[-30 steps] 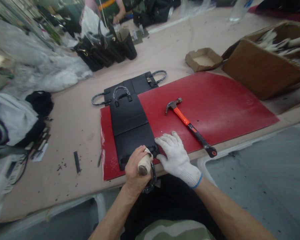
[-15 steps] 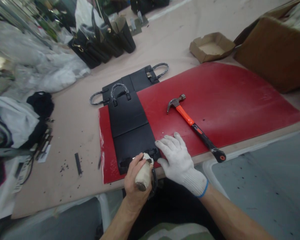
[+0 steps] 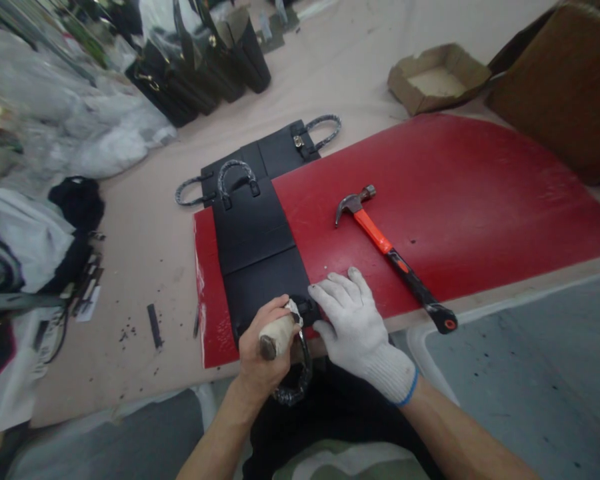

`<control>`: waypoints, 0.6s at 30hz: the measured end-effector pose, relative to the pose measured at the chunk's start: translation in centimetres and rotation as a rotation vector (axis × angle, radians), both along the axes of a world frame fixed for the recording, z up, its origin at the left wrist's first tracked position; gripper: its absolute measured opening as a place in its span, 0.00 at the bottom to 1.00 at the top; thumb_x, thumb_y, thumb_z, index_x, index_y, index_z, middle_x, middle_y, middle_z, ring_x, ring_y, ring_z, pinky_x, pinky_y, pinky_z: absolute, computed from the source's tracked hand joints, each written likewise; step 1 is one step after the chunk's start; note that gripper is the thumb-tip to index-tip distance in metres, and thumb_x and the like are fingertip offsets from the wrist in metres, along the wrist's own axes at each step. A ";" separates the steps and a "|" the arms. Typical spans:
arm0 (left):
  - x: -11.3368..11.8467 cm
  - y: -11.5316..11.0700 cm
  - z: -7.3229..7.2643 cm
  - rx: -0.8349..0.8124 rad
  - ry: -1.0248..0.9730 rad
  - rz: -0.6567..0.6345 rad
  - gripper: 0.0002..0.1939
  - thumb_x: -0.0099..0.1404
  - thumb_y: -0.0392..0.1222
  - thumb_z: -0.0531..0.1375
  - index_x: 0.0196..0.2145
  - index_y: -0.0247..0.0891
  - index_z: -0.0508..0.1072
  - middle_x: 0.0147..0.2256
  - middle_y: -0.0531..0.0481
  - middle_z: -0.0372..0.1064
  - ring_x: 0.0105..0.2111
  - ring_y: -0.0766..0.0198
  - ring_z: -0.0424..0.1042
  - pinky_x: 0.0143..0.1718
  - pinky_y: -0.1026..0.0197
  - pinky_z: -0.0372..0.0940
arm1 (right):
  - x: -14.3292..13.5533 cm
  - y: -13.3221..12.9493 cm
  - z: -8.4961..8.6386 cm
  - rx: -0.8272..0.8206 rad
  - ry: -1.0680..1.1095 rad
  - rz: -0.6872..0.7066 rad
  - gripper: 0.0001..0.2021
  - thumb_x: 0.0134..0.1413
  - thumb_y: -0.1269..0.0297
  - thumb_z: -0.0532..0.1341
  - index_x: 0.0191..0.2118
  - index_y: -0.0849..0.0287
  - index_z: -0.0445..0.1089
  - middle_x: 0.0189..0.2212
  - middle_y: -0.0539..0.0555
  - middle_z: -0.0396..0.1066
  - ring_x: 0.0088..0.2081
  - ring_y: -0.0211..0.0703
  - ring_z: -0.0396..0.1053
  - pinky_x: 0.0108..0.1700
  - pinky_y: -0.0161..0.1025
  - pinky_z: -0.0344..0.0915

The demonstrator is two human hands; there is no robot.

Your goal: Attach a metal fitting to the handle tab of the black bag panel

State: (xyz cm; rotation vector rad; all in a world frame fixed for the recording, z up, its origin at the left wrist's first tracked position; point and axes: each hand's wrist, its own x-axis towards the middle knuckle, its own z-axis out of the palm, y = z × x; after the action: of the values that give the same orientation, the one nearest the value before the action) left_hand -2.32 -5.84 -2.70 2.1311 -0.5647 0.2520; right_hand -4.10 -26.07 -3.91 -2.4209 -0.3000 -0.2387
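Note:
My left hand (image 3: 260, 350) is bare and is closed around a short tool with a pale wrapped handle (image 3: 277, 333), its tip set on the near end of a flat black bag panel (image 3: 257, 247). My right hand (image 3: 353, 320), in a white knit glove, lies flat beside it and presses on the panel's near edge and the red mat (image 3: 455, 193). The panel's near braided handle (image 3: 295, 383) hangs over the table edge. A second black panel (image 3: 275, 153) with braided handles lies behind the first.
A claw hammer (image 3: 387, 250) with an orange and black grip lies on the red mat, right of my hands. Cardboard boxes (image 3: 437, 77) stand at the back right, black bags (image 3: 200, 73) and plastic wrap at the back left. Small metal bits (image 3: 154, 325) lie left of the mat.
My left hand has tilted the wrapped tool so its butt points nearer to me. My view has dropped slightly. The right hand stays pressed in place.

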 end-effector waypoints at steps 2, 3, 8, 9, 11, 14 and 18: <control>0.5 0.2 -0.2 -0.029 0.046 -0.021 0.11 0.66 0.33 0.66 0.46 0.36 0.75 0.51 0.40 0.76 0.51 0.55 0.78 0.55 0.52 0.75 | 0.0 0.0 0.0 -0.004 -0.009 0.000 0.26 0.55 0.72 0.63 0.61 0.64 0.68 0.57 0.62 0.70 0.62 0.62 0.61 0.73 0.67 0.43; 0.7 0.2 -0.2 -0.032 0.065 -0.022 0.10 0.65 0.34 0.66 0.46 0.36 0.76 0.51 0.40 0.76 0.51 0.55 0.78 0.55 0.52 0.75 | 0.0 0.0 0.0 -0.007 -0.014 0.000 0.26 0.55 0.72 0.63 0.61 0.64 0.68 0.57 0.62 0.70 0.62 0.62 0.61 0.73 0.67 0.42; 1.5 0.2 0.0 -0.038 0.144 -0.001 0.09 0.65 0.37 0.67 0.43 0.36 0.76 0.49 0.41 0.78 0.49 0.55 0.79 0.52 0.54 0.76 | 0.0 0.0 0.0 -0.017 -0.020 -0.008 0.27 0.53 0.71 0.66 0.60 0.63 0.68 0.57 0.61 0.70 0.62 0.61 0.61 0.73 0.66 0.42; 1.7 0.1 0.1 -0.043 0.159 0.001 0.09 0.64 0.38 0.67 0.43 0.36 0.77 0.49 0.41 0.78 0.48 0.55 0.79 0.51 0.54 0.77 | -0.1 0.1 -0.1 -0.019 -0.019 -0.008 0.27 0.53 0.71 0.66 0.60 0.63 0.68 0.57 0.61 0.70 0.62 0.61 0.61 0.73 0.66 0.42; 1.9 0.0 0.2 -0.042 0.190 0.007 0.09 0.64 0.38 0.66 0.43 0.36 0.77 0.48 0.42 0.79 0.46 0.55 0.80 0.48 0.55 0.78 | -0.1 0.2 -0.2 -0.025 -0.015 -0.005 0.28 0.52 0.71 0.67 0.60 0.63 0.68 0.57 0.61 0.70 0.62 0.61 0.61 0.73 0.66 0.41; 2.1 -0.3 0.2 -0.055 0.229 0.015 0.10 0.64 0.38 0.65 0.44 0.37 0.77 0.47 0.43 0.79 0.44 0.56 0.80 0.46 0.55 0.78 | -0.2 0.3 -0.2 -0.025 -0.009 0.000 0.28 0.51 0.72 0.67 0.60 0.62 0.68 0.56 0.60 0.70 0.62 0.61 0.61 0.73 0.67 0.41; 2.2 -0.5 0.1 -0.087 0.251 0.012 0.13 0.64 0.38 0.64 0.47 0.37 0.77 0.44 0.45 0.79 0.41 0.58 0.80 0.43 0.57 0.77 | -0.1 -0.8 0.7 0.023 -0.071 -0.053 0.23 0.56 0.71 0.63 0.59 0.59 0.68 0.54 0.59 0.71 0.58 0.58 0.65 0.69 0.63 0.54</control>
State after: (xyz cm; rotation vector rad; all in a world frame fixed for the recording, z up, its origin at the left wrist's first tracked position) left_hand -0.07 -6.36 -2.63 2.0430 -0.3872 0.0136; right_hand -4.25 -26.87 -3.23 -2.4034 -0.2633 -0.3507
